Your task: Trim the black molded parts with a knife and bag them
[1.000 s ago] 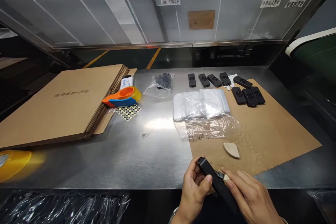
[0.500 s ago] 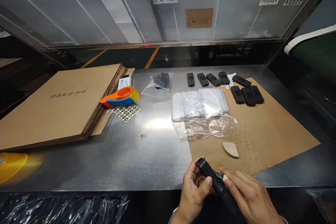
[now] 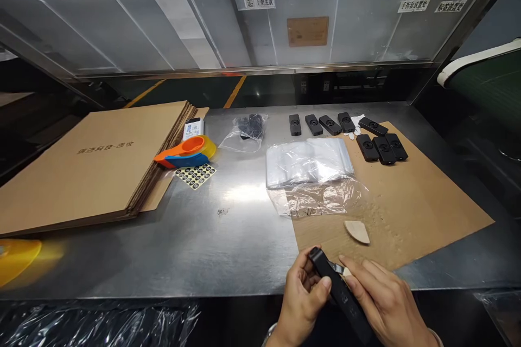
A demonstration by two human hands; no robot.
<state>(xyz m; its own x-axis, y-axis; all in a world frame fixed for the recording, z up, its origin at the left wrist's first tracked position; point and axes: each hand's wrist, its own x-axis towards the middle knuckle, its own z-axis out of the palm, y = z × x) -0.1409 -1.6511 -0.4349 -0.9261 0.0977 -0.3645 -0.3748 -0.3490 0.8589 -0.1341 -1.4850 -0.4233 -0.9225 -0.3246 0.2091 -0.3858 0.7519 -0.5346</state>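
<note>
Near the table's front edge, my left hand [image 3: 302,298] is closed round a long black plastic case [image 3: 345,298], thumb on its lettered side. The case is tilted, its far end pointing up and left. My right hand [image 3: 385,298] pinches a small tool [image 3: 338,268] with a shiny metal blade and a pale end, and the blade touches the case's edge. Most of that tool's handle is hidden in my fingers. Just beyond my hands a cream wedge-shaped piece [image 3: 357,232] lies on a flat cardboard sheet [image 3: 431,200].
Clear plastic bags [image 3: 309,162] lie mid-table, with several black devices [image 3: 367,148] behind and right. At left are stacked cardboard [image 3: 101,162], an orange and blue tape dispenser [image 3: 185,153] and a sticker sheet [image 3: 196,175]. A bag of black parts [image 3: 251,129] sits farther back.
The black case has turned slightly in my left hand, so its lettering shows less clearly. The blade has stayed at the case's edge, and the table items have not moved.
</note>
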